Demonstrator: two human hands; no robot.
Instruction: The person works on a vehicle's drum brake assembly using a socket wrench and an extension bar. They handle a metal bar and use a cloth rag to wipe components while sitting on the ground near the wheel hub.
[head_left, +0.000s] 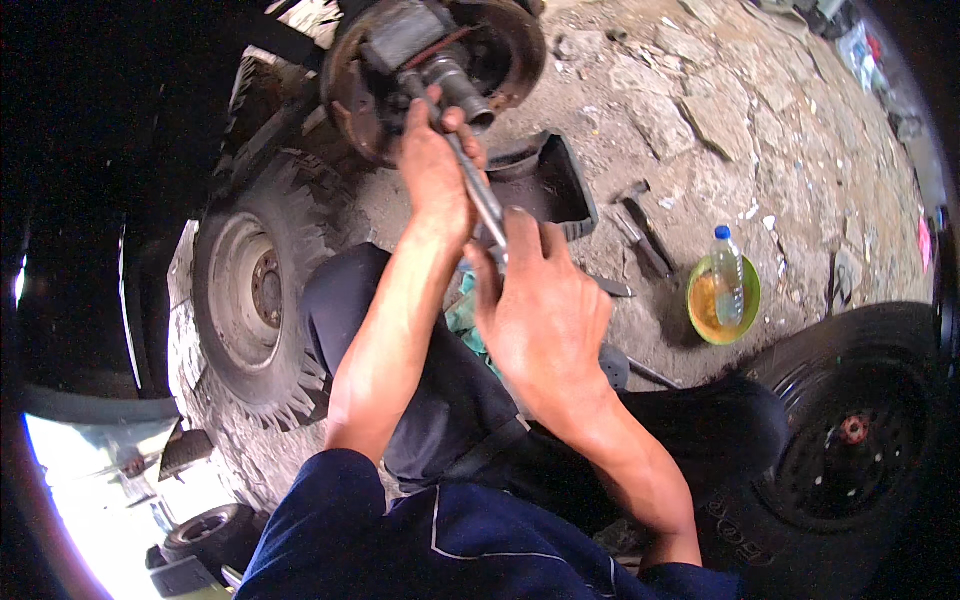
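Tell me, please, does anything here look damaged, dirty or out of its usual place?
Yes. The round rusty brake hub is bare; the wheel with its knobby grey tyre lies flat on the ground. Both hands, left and right, grip a long metal bar. A clear plastic bottle stands in a green bowl.
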